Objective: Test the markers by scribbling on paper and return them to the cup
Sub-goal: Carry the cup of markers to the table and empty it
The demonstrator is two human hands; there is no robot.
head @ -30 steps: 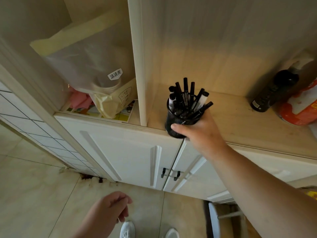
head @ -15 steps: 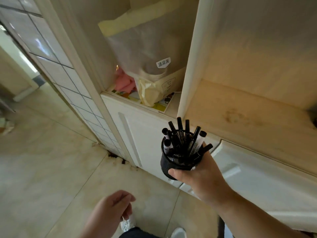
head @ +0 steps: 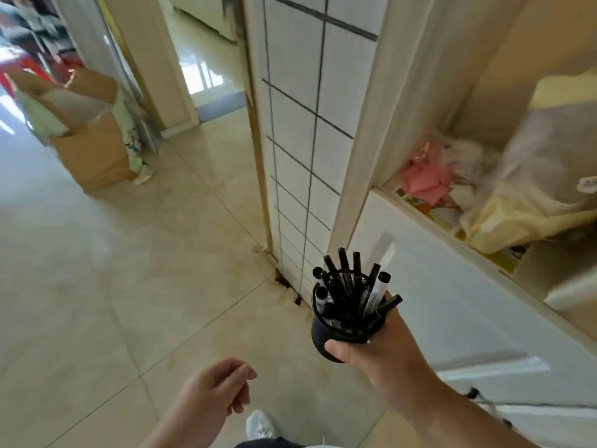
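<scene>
Bright daylight comes from the doorway [head: 206,69] and makes glare on the floor [head: 97,253] before it. Right of the doorway the shelf [head: 484,189] is smeared by motion blur. Straight lines bend toward the edges

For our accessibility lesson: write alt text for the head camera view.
A right hand holds a black mesh cup full of black markers above a beige tiled floor, beside a white cabinet. The left hand hangs loosely curled, empty.
</scene>
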